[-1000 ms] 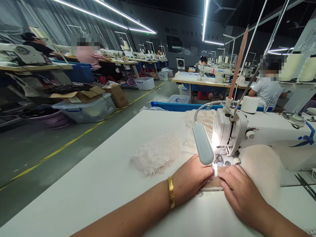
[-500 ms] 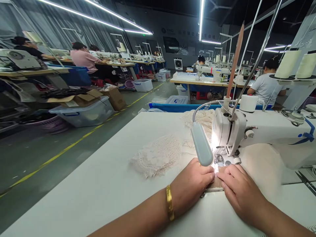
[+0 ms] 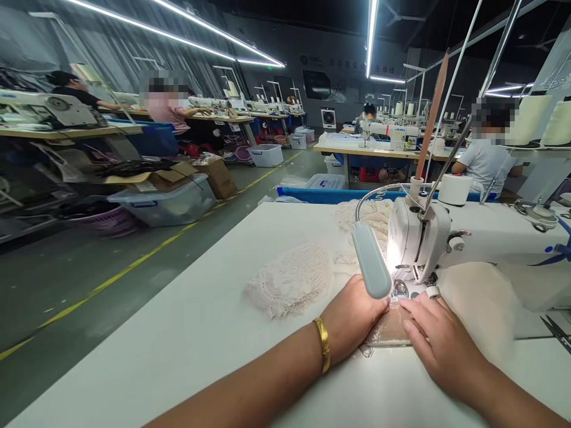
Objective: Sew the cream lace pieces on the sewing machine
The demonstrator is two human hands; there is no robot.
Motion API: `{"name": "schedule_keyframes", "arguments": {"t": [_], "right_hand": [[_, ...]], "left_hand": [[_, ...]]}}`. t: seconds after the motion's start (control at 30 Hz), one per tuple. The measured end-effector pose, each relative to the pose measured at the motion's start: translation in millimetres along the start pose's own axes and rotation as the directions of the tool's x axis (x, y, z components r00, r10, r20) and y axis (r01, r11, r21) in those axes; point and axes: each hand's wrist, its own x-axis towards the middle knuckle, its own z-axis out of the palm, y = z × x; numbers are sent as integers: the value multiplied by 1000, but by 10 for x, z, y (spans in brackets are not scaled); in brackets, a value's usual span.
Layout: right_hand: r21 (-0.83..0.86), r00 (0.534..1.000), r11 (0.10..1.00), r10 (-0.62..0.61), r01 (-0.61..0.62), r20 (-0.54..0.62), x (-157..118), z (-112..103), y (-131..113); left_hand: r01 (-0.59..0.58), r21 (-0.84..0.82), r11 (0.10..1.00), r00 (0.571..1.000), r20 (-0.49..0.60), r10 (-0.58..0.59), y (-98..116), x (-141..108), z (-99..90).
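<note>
Under the head of a white sewing machine, a small brownish piece with a shiny surface lies at the needle area. My left hand, with a gold bracelet at the wrist, is at its left edge, fingers pressed together and partly hidden behind a grey-green lamp. My right hand rests on its right side, fingers somewhat spread. Pale cream fabric lies right of the needle. A cream lace piece lies flat to the left, and more lace is bunched behind the lamp.
Black scissors lie at the right edge of the white table. Thread cones stand at the upper right. Plastic boxes are on the floor at left. Several people sit at other machines.
The view has shifted slightly left. My hands are farther apart at the needle, my right fingers are more spread, and more of the brownish piece shows between them.
</note>
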Motion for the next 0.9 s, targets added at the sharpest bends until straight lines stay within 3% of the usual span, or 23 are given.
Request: {"name": "schedule_keyframes", "arguments": {"t": [0.17, 0.37, 0.57, 0.77, 0.83, 0.9], "right_hand": [[49, 994, 997, 62, -57, -93, 22, -38, 55], [95, 995, 994, 58, -50, -84, 17, -63, 48], [94, 996, 995, 33, -25, -82, -46, 2, 46], [8, 970, 981, -189, 193, -155, -184, 182, 257], [-28, 953, 973, -232, 231, -195, -203, 280, 364], [-50, 934, 961, -275, 271, -226, -222, 376, 452]], "left_hand": [[0, 41, 999, 999, -49, 2, -7, 73, -22], [-3, 57, 998, 999, -46, 5, -20, 75, -9], [139, 105, 985, 988, 55, -146, 0, 64, -19], [180, 196, 964, 943, 246, -226, 117, -30, -349], [288, 150, 946, 911, 261, -319, 7, -121, -557], [442, 130, 888, 866, 198, -460, -176, -258, -808]]}}
